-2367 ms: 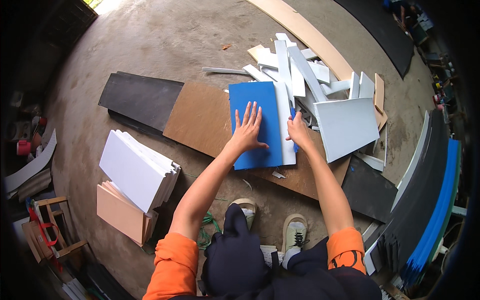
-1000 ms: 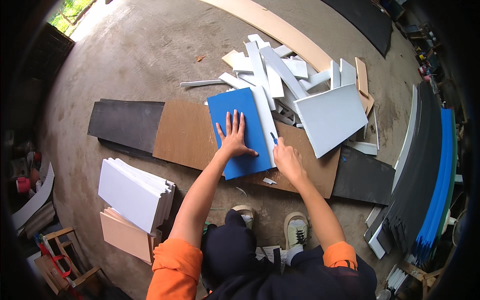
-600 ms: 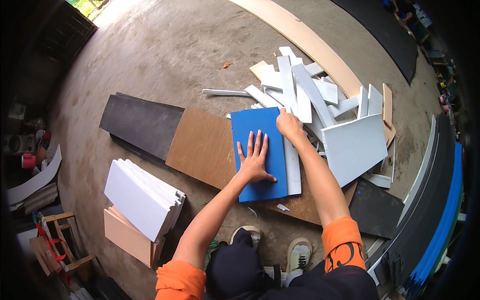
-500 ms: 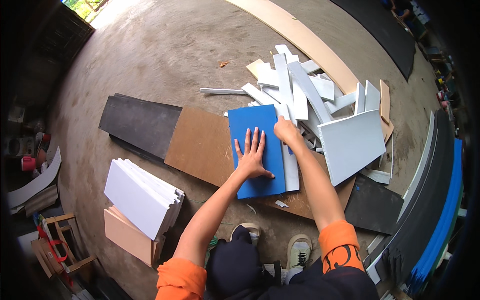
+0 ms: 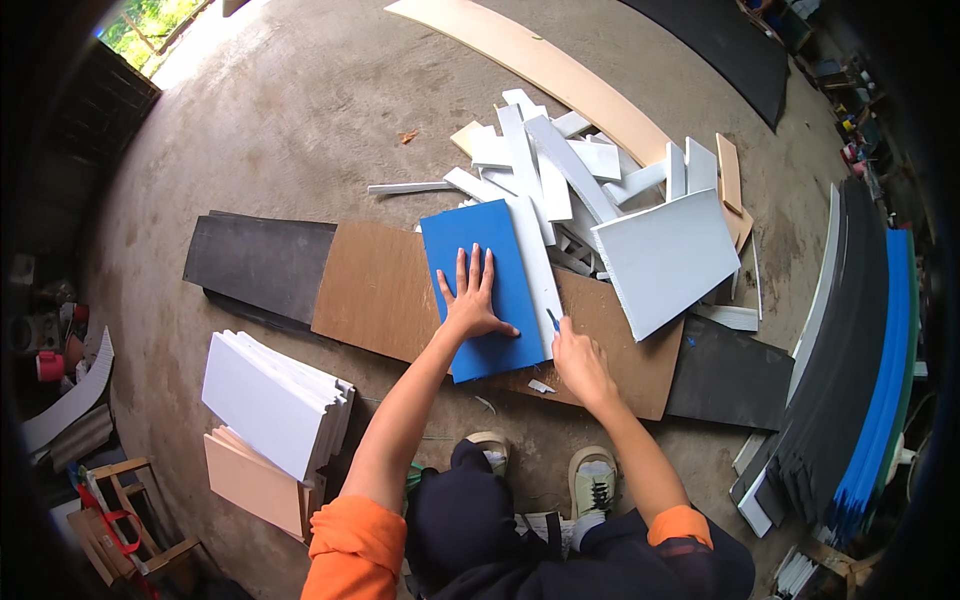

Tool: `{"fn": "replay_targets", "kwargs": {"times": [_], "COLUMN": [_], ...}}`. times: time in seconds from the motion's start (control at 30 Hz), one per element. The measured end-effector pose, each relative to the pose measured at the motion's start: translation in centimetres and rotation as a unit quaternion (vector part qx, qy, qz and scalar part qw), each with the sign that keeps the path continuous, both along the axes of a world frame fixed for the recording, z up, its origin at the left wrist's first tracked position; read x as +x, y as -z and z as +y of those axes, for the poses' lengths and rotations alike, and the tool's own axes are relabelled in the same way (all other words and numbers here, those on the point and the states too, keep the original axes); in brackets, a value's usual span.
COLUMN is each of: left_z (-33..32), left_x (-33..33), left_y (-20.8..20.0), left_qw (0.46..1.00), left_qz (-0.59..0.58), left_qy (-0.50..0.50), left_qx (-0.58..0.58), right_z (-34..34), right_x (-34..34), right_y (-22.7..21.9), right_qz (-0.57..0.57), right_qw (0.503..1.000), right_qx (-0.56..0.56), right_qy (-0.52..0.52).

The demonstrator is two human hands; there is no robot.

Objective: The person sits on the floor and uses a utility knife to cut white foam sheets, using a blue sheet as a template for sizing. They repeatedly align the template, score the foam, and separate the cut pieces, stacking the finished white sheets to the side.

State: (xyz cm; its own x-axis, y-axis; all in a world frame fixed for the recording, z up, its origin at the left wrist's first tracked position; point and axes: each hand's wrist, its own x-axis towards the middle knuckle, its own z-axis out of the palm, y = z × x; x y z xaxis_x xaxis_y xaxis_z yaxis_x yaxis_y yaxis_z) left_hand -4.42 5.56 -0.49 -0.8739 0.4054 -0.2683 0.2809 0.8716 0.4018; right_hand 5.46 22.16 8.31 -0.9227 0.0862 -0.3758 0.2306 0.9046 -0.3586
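My left hand (image 5: pixel 472 308) lies flat with spread fingers on a blue rectangular board (image 5: pixel 508 265), pressing it down. Under the board's right side a white foam sheet (image 5: pixel 538 265) shows as a narrow strip. Both rest on a long brown board (image 5: pixel 365 280) on the floor. Closed around a slim blue utility knife (image 5: pixel 553 320), my right hand (image 5: pixel 583 366) is by the near right corner of the blue board. Its fingers partly hide the tool, and the blade cannot be made out.
A heap of white foam offcuts (image 5: pixel 580 165) lies beyond the board, with a larger white piece (image 5: pixel 660 260) at its right. Stacked white sheets (image 5: pixel 265 400) and tan sheets (image 5: pixel 255 490) sit at left. Black sheets (image 5: pixel 265 265) adjoin the brown board. Long curved sheets (image 5: pixel 850 330) line the right.
My right hand has drawn back toward me along the blue board's right edge, from its far part to the near corner. My left hand stays on the board. The whole view has shifted slightly.
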Motion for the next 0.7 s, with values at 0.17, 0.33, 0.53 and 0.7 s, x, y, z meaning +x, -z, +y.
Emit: {"fn": "replay_targets", "kwargs": {"times": [0.17,0.33,0.53,0.7], "left_z": [0.6,0.2,0.4,0.7], "left_x": [0.1,0.3,0.2,0.0], "left_y": [-0.3,-0.4,-0.6,-1.0], "left_qw": [1.0,1.0,1.0,1.0], "left_qz": [0.003,-0.009,-0.011,-0.013], "left_qy": [0.006,0.01,0.007,0.005], "left_qx": [0.015,0.009,0.017,0.007], "right_z": [-0.9,-2.4,-2.1,-1.7], "right_x": [-14.2,-19.4,-21.0,-17.5], "right_y": [3.9,6.6,6.9,4.8], "right_qz": [0.099,0.059,-0.013,-0.195], "right_qw": [0.995,0.998,0.999,0.977], "right_qx": [0.03,0.029,0.018,-0.042], "right_qy": [-0.01,0.004,0.028,0.077]}}
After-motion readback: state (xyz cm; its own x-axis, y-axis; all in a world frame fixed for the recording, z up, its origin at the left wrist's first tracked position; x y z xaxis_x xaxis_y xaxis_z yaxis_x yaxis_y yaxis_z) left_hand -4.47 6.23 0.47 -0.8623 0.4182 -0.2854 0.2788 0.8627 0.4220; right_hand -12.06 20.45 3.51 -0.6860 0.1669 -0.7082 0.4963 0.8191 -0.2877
